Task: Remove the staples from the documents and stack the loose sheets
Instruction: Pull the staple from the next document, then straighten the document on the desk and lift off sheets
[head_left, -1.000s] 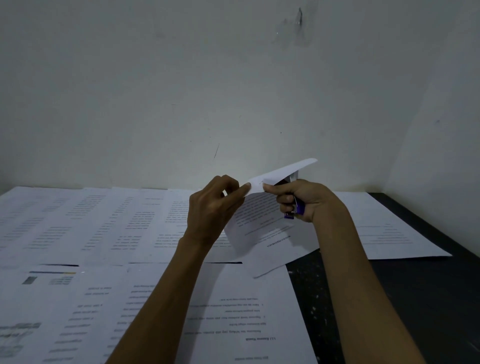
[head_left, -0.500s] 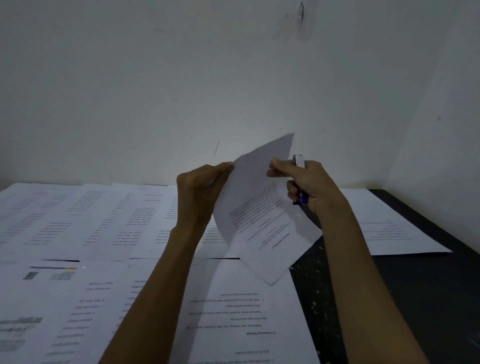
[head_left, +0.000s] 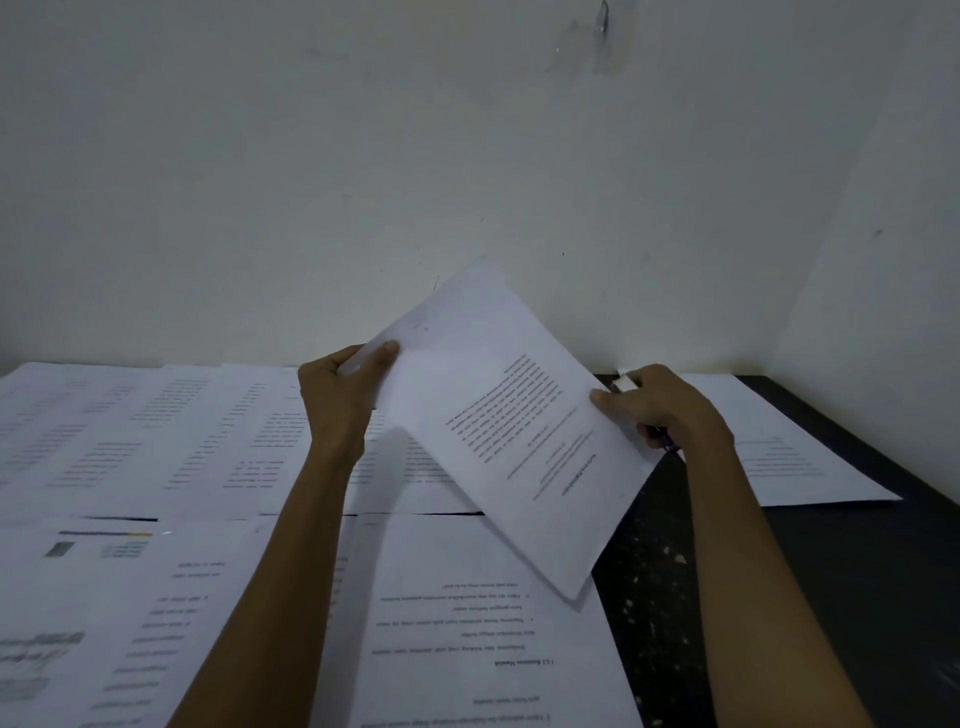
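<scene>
- Printed sheets (head_left: 130, 441): laid flat in rows, edge to edge and partly overlapping, across the left and lower centre of the frame.
- Table (head_left: 831, 597): dark and speckled, with its bare top showing at lower right.
- Wall (head_left: 311, 182): pale and plain, filling the upper frame. A strip of clear tape (head_left: 605, 47) sits at top right of centre, and a side wall meets it in a corner at right.
- Left hand (head_left: 337, 395), centre left: pinches the document's upper left edge, thumb on the printed face and fingers behind.
- Document (head_left: 509, 426), centre: held in the air and tilted, printed face toward the camera, lower corner hanging just above the table. No staple can be made out.
- Right hand (head_left: 670, 410), right of centre: thumb pressed on the document's right edge, other fingers curled round a small tool (head_left: 623, 379), which shows a pale tip above and purple below.
- Single sheet (head_left: 779, 457), middle right: lies flat in the table's far corner.
</scene>
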